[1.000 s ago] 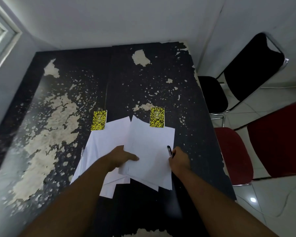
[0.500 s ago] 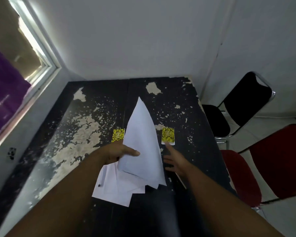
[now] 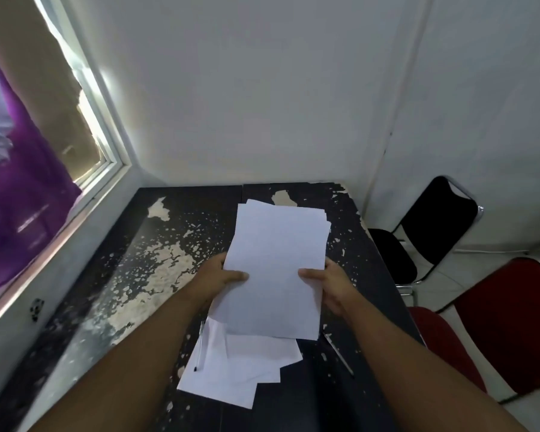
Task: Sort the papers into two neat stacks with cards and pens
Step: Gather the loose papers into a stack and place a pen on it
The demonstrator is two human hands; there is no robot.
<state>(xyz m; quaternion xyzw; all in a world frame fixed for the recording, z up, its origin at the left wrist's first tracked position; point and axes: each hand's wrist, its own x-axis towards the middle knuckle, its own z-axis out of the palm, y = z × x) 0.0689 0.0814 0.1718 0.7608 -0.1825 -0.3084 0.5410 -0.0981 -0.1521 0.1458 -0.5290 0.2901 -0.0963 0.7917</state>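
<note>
1. Nearest me, the loose sheets (image 3: pixel 240 366) are lying fanned and crooked on the black table (image 3: pixel 156 275), one corner reaching toward its near edge. I think a brushing forearm could be sliding them off.
2. On their left edge a pen (image 3: pixel 200 347) is resting, and a second pen (image 3: pixel 339 352) is lying on bare table just to the right; either could be rolling away if the papers get tugged.
3. Above them, the left hand (image 3: pixel 220 280) is pinching the lifted bundle (image 3: pixel 278 269) by its left edge, thumb on top, fingers hidden underneath.
4. The right hand (image 3: pixel 328 285) is gripping the right edge the same way, thumb lying across the top sheet.
5. The bundle is hanging clear of the table, its far corners uneven. With a slack grip, inner sheets could be slipping out, or squaring it roughly could be creasing them.
6. I cannot see the cards; the bundle may be hiding them, so it could be landing on one.
</note>
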